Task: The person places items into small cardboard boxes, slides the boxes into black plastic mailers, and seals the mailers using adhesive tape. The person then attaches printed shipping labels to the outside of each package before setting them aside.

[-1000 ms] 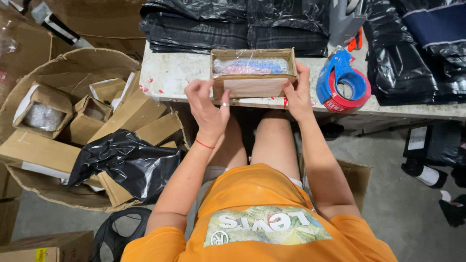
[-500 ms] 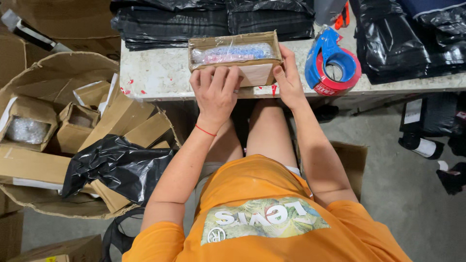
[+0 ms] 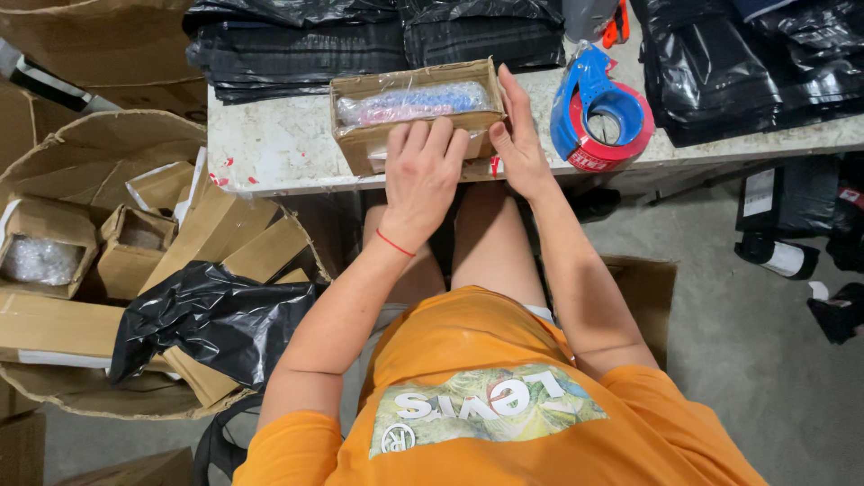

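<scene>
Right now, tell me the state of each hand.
Left hand: open, palm and fingers flat on the front of the cardboard box.
Right hand: open, fingers straight against the box's right end; grips nothing.

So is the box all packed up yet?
Partly. A bubble-wrapped item already lies inside the cardboard box. The left hand presses on its near side while the right hand steadies its end. The top is open, and the tape dispenser sits unused beside it, so closing and taping look left.
</scene>
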